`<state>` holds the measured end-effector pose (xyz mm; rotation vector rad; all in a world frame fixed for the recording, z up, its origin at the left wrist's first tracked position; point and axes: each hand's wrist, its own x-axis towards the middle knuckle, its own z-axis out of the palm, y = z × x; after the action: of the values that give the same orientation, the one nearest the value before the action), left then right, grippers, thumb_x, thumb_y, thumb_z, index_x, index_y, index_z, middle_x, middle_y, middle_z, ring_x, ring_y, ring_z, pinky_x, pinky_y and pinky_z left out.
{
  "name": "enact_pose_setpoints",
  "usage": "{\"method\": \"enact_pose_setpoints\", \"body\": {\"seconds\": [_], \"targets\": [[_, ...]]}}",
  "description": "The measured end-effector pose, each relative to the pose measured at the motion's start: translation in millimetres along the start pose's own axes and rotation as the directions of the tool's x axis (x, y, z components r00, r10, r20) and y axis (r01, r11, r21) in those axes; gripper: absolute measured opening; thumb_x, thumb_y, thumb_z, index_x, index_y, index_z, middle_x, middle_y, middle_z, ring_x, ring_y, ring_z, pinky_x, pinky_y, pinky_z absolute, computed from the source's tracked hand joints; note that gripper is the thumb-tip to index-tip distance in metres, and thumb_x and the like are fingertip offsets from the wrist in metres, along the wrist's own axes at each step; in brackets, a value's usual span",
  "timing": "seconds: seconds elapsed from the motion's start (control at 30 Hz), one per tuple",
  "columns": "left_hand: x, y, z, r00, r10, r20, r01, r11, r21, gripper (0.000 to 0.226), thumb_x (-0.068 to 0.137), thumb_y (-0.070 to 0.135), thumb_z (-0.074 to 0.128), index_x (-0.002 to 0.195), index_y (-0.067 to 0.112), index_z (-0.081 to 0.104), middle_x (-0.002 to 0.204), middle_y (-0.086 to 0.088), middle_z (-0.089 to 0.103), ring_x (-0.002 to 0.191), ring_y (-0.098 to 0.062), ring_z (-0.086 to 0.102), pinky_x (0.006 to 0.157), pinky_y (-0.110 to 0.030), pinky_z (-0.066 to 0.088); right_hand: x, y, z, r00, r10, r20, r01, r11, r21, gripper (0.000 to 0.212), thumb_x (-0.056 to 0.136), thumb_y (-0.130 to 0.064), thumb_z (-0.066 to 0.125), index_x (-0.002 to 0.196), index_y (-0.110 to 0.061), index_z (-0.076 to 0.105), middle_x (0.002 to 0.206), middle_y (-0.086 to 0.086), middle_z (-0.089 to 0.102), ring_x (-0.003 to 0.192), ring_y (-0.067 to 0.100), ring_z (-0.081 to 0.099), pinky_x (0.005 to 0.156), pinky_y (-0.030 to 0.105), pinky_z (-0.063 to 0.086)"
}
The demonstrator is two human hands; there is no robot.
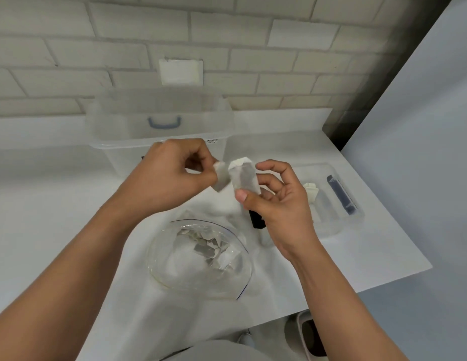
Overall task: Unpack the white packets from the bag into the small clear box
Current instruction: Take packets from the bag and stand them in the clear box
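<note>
Over the clear bag [169,267], the left hand [172,175] pinches one white packet [219,179] and the right hand [279,207] a second packet [246,178], seemingly separating them, before carrying both rightward into the small clear box [354,217].

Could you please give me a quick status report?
Left hand pinching one small white paper packet; right hand holding second white packet. More packets in crumpled clear plastic bag. Small clear plastic box open, nothing blocking it.

Open-topped small clear box [337,226]; dark block [340,195] fills its right side.
</note>
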<state>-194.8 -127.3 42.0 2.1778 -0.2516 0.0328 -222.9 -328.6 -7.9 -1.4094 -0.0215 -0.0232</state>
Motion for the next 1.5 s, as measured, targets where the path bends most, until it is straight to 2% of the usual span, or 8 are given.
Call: {"method": "enact_pose_setpoints", "body": {"seconds": [0.1,0.33,0.43,0.6,0.73,1.07,1.33,1.5], "targets": [[5.0,3.2,15.1,0.986,-0.051,0.162,0.098,0.948,-0.304,0.005,0.079,0.013,0.064,0.08,0.008,0.064,0.089,-0.005,0.076,0.09,-0.029,0.072,0.092,-0.05,0.058,7.0,-0.8,-3.5,0.999,-0.034,-0.009,0.032,0.988,-0.154,0.055,0.072,-0.001,0.089,0.113,-0.023,0.059,0.101,0.004,0.074,0.082,0.034,0.074,0.076,0.042,0.059],[5.9,3.4,49.1,0.935,-0.227,0.271,0.352,0.675,-0.648,0.013,0.094,0.02,0.067,0.096,0.01,0.06,0.105,-0.021,0.072,0.096,-0.039,0.071,0.083,-0.048,0.06,17.3,1.4,-20.0,1.0,-0.012,-0.006,0.01,0.97,-0.244,0.057,0.068,-0.011,0.094,0.112,-0.027,0.063,0.102,0.01,0.07,0.081,0.037,0.074,0.075,0.046,0.06],[3.9,2.7,61.0,0.954,-0.236,0.185,0.3,0.711,-0.636,0.027,0.084,0.015,0.077,0.103,0.007,0.059,0.104,-0.023,0.072,0.089,-0.034,0.073,0.078,-0.04,0.062,20.0,2.8,-24.3,1.0,-0.001,0.003,0.002,0.958,-0.285,0.057,0.068,-0.012,0.094,0.113,-0.029,0.063,0.098,0.004,0.07,0.073,0.024,0.075,0.068,0.031,0.059],[10.1,4.0,71.8,0.98,-0.186,0.064,0.193,0.847,-0.495,0.02,0.088,0.002,0.074,0.102,0.006,0.06,0.091,-0.014,0.076,0.08,-0.03,0.074,0.072,-0.038,0.063,26.3,-11.4,-44.2,0.992,0.027,0.123,0.028,0.906,-0.423,0.069,0.069,-0.025,0.093,0.129,-0.036,0.061,0.108,-0.008,0.068,0.078,0.013,0.072,0.078,0.031,0.062],[14.9,10.0,79.7,0.988,-0.12,0.096,0.147,0.917,-0.37,0.023,0.084,0.003,0.078,0.1,0.01,0.063,0.082,-0.012,0.076,0.075,-0.026,0.074,0.073,-0.04,0.064,40.7,-33.0,-60.8,0.98,-0.032,0.195,0.13,0.847,-0.516,0.022,0.087,-0.022,0.08,0.109,-0.023,0.077,0.093,-0.003,0.075,0.072,0.021,0.071,0.079,0.044,0.062],[31.2,10.2,113.1,0.942,-0.224,0.251,0.325,0.799,-0.506,0.014,0.092,0.005,0.069,0.105,0.01,0.07,0.092,-0.012,0.077,0.091,-0.027,0.075,0.088,-0.037,0.061,57.7,-67.3,-110.6,0.969,-0.039,0.243,0.212,0.634,-0.744,0.007,0.086,-0.029,0.08,0.081,-0.032,0.077,0.086,-0.017,0.074,0.072,0.014,0.067,0.07,0.018,0.052],[39.4,3.9,130.8,0.948,-0.255,0.192,0.316,0.834,-0.452,0.016,0.094,-0.001,0.064,0.105,0.011,0.066,0.097,-0.021,0.074,0.083,-0.023,0.076,0.074,-0.029,0.062,89.9,-70.7,-167.4,0.971,-0.019,0.24,0.238,0.224,-0.945,0.011,0.095,-0.022,0.069,0.103,-0.025,0.075,0.084,-0.017,0.069,0.075,0.004,0.065,0.074,0.022,0.05],[41.7,8.4,138.8,0.951,-0.265,0.159,0.309,0.824,-0.476,0.01,0.095,0.006,0.065,0.103,0.011,0.069,0.105,-0.019,0.072,0.095,-0.033,0.071,0.071,-0.029,0.062,118.2,-37.8,-188.1,0.964,0.126,0.232,0.238,-0.035,-0.971,0.013,0.094,-0.021,0.063,0.096,-0.027,0.074,0.096,-0.004,0.072,0.093,0.019,0.065,0.079,0.035,0.056]]}}
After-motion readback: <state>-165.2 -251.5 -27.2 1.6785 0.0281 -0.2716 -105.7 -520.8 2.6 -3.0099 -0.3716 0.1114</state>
